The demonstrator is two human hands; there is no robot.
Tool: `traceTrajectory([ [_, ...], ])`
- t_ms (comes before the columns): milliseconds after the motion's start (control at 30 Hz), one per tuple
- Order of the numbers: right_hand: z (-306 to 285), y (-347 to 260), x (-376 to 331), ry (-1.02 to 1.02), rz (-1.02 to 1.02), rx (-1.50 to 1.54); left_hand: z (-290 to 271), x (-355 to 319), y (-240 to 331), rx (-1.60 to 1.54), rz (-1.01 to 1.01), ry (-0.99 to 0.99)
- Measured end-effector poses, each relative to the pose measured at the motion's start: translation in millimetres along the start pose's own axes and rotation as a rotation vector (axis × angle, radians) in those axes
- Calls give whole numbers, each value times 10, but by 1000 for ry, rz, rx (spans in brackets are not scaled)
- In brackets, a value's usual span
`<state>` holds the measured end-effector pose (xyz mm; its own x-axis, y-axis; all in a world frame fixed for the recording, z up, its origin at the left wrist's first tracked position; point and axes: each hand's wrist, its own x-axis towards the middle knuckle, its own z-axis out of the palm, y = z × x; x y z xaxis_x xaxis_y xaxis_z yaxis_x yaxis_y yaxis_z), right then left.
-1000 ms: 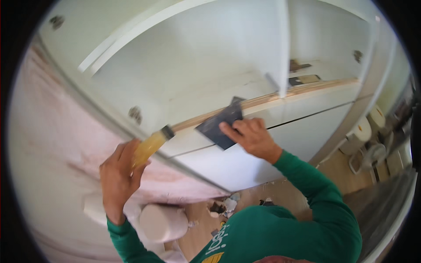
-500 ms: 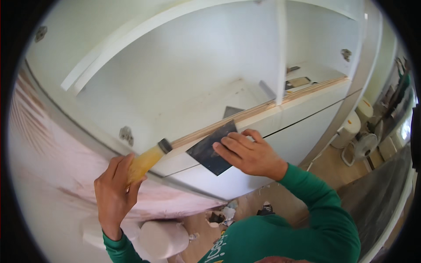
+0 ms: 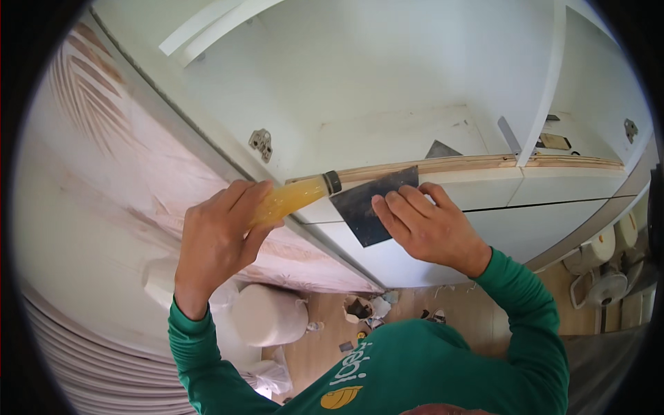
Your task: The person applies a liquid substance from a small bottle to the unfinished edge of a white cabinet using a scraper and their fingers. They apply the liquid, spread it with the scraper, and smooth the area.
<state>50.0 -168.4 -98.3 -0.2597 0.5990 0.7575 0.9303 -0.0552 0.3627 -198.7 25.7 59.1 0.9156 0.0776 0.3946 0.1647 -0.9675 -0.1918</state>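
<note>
L hand (image 3: 225,235) curled round yellow btl (image 3: 294,198), its cap (image 3: 334,182) just beside dark sheet (image 3: 366,213). R hand (image 3: 432,232) pinching sheet, blocking part of ply edge (image 3: 477,162) on white cab (image 3: 477,238). Grey plate (image 3: 441,149) inside, hinge (image 3: 261,144) up-left.

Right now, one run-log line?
left hand: grips translucent yellow bottle | right hand: holds flat dark-grey sheet | ahead: white cabinet, tan wooden strip
</note>
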Motion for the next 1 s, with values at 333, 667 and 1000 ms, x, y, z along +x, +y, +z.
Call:
traceTrajectory([
  [333,98,-1,67,54,37,10,62,74,39,28,-41,-55],
  [667,227,-8,67,144,79,7,26,174,113,34,-17,-108],
  [1000,247,-28,28,152,111,4,18,286,122,32,-9,-142],
])
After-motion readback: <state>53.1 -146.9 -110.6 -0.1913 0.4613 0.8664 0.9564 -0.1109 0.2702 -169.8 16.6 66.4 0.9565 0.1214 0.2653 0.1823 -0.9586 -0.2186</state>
